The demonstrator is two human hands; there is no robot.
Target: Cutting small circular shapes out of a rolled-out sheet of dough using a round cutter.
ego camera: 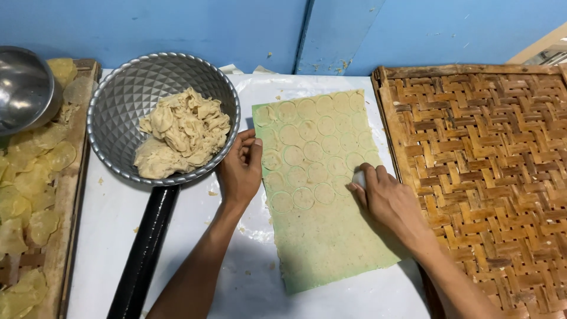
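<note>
Pressing hand: the right hand (pixel 384 198) bears down on the right edge of the dough sheet (pixel 331 236), fingers curled around a small white round cutter (pixel 359 178) that is mostly hidden under them
Steadying hand: the left hand (pixel 241 171) rests at the sheet's left edge, fingers loosely bent, thumb touching the dough, holding nothing
Dough sheet: thin, pale green, rectangular, lying on the white work surface (pixel 195 260) between the two hands; its near part is plain, its far part is covered with rows of stamped circles
Rolling pin: a black rolling pin (pixel 144 248) lies on the white surface left of the left forearm, its far end under the bowl
Bowl of scraps: a faceted metal bowl (pixel 118 100) just beside the left hand holds a heap of beige dough scraps (pixel 180 133)
Right tray: a woven bamboo tray (pixel 490 177) beside the sheet
Left tray: a wooden-framed tray (pixel 65 207) carrying thin yellowish discs (pixel 29 177)
Far left: a second steel bowl (pixel 23 88)
Backdrop: a blue wall (pixel 177 29)
</note>
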